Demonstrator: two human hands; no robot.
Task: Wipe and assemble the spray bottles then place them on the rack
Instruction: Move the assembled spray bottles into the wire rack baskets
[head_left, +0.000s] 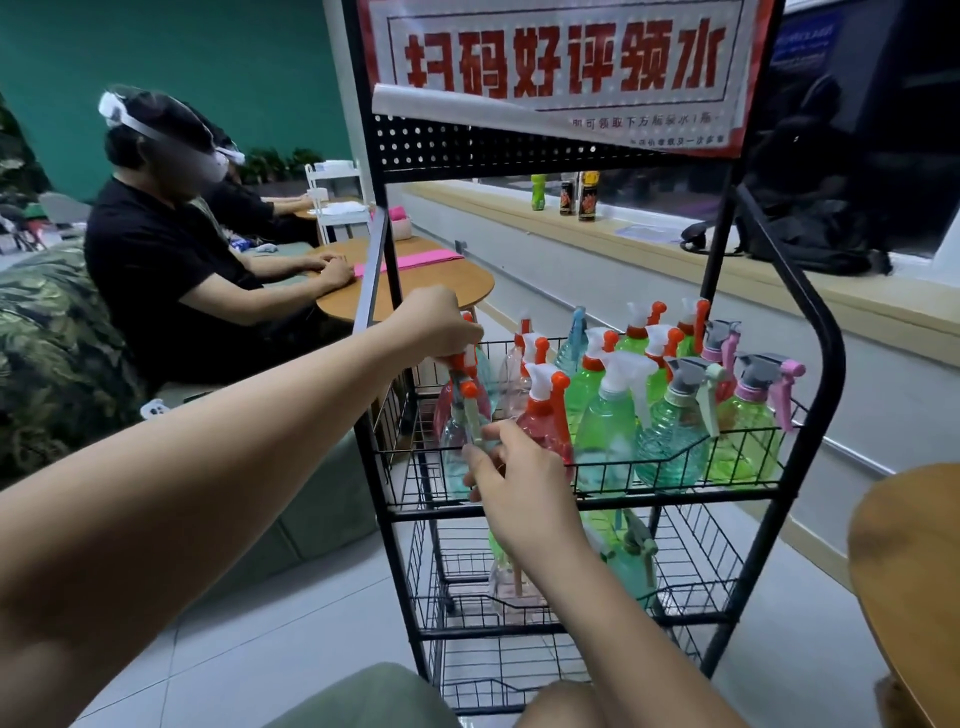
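Bottle, clear bluish, at front-left corner of top basket of rack; upright, blurred, so cannot tell whether seated in the basket or held just above its floor. Orange-and-white spray head on top, pale green trigger hanging down the front.

Left hand over it from above, fingers curled round the spray head. Right hand at the bottle's front, thumb and fingers curled on it just under the trigger; cannot tell whether pinching trigger or body.

Pink bottle directly right, touching or nearly so. Rest of top basket packed with other bottles: green, blue and pink, orange, grey and pink heads, crowded shoulder to shoulder through to the right edge. Front wire rim crossing their lower halves. Right forearm masking part of the next basket down; a few bottles lying tilted there.

Sign, red characters on white, across the rack top, lower left corner curled.

Behind the rack's left post: round table with pink cloth; person in black, headset on, seated there on a patterned sofa, hands at the table's edge. Through the rack frame: sill with cans and a black backpack. Second wooden table at far right, near the rack's right post.
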